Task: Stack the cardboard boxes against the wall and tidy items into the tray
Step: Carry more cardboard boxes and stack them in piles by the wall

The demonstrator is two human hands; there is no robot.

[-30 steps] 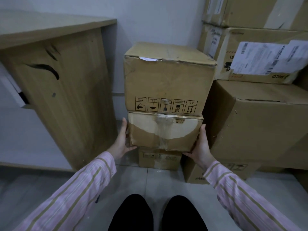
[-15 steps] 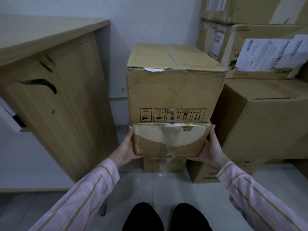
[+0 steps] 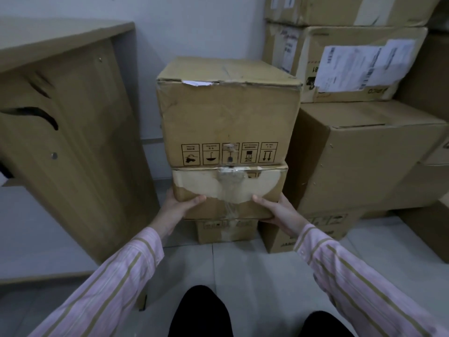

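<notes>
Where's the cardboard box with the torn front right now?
Head view, centre: the torn-front brown cardboard box is mid-stack, under the larger symbol-printed carton and over a small carton, with the left hand and right hand gripping its lower corners.

Light wooden tabletop (image 3: 60, 37) stood at left, its side panel (image 3: 92, 166) bore a dark curved slot (image 3: 41, 113) and a small round fitting (image 3: 54, 155), white wall (image 3: 194, 25) rose behind, pale tiled floor (image 3: 243, 268) lay below.
</notes>
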